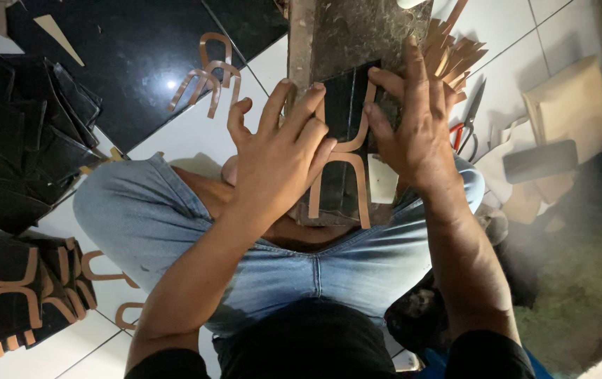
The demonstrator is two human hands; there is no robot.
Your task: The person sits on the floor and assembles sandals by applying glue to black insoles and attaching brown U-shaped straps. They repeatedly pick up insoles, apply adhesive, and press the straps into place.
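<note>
The person is sitting on the tiled floor [196,137] in blue jeans [175,224], pressing a tan strap cutout [346,172] onto a black sheet piece [343,133] that is lying on a worn work block [357,35] just ahead of the knees. The left hand [280,151] is resting open, fingers spread and pressing flat on the near left edge of the black piece, gripping nothing. The right hand [417,123] is also open, its fingers reaching forward and bearing down on the upper right end of the cutout. The cutout lies between and partly under both hands.

The cutout looks thin, light and floppy, likely to curl or shift, so flat fingertip pressure along its bands seems the best hold; lifting it would be safest at the wider junction rather than the narrow ends.

To the right of the right hand, scissors [471,116] are lying beside tan offcuts [455,52]. Left of the left hand, loose cutouts [210,70] and a stack of finished pieces [13,295] are resting on the floor.
</note>
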